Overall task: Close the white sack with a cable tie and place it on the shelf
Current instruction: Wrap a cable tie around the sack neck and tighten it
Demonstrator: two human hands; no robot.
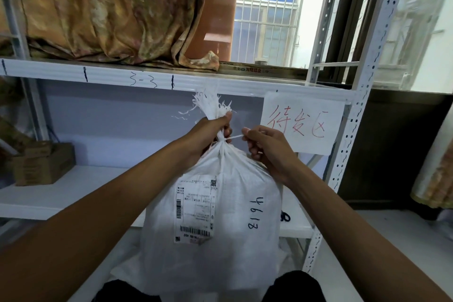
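Sack getting tied off in front of the shelf

White sack [213, 218] sits upright btwn the person's knees, not on the shelf [73, 193] yet — left hand [208, 135] clenched round the bunched neck, right hand [264, 147] pinching the cable tie [234, 137] tail, pulled out sideways w/ the loop round the neck.

In front of me stands a white metal shelving rack [157, 78]; its upper board, across the middle of the frame, bears a handwritten "3-3" and carries bunched tan patterned fabric [103, 14] at upper left. A paper sign [302, 122] with red characters hangs from that board's edge at centre right. On the lower board [81, 186], at far left, sits a brown cardboard box [43, 165].
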